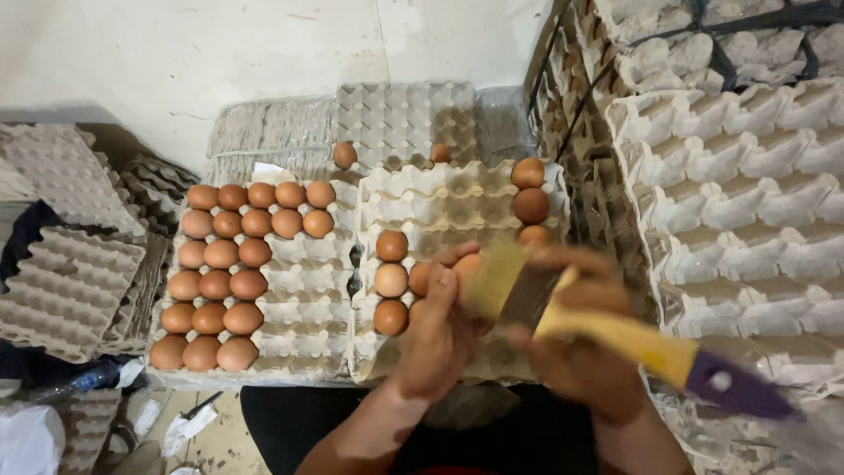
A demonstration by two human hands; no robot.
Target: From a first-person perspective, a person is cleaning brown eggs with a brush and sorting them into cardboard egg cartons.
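Note:
My left hand (435, 339) is cupped around a brown egg (464, 266) over the right egg tray (444, 207). My right hand (576, 361) grips a blurred tool with a yellow handle and purple end (668, 356); its flat tip (492, 277) touches the egg. The right tray holds a few brown eggs on its left column (391, 281) and its far right (530, 204). The left tray (303, 290) is filled with several brown eggs (224, 281) along its left side.
Empty grey cartons are stacked at the left (66, 264) and behind the trays (404, 119). Tall piles of pale cartons (747, 202) crowd the right. Two loose eggs (344, 155) rest on the back stack. Scraps and a bottle lie on the floor at lower left (88, 383).

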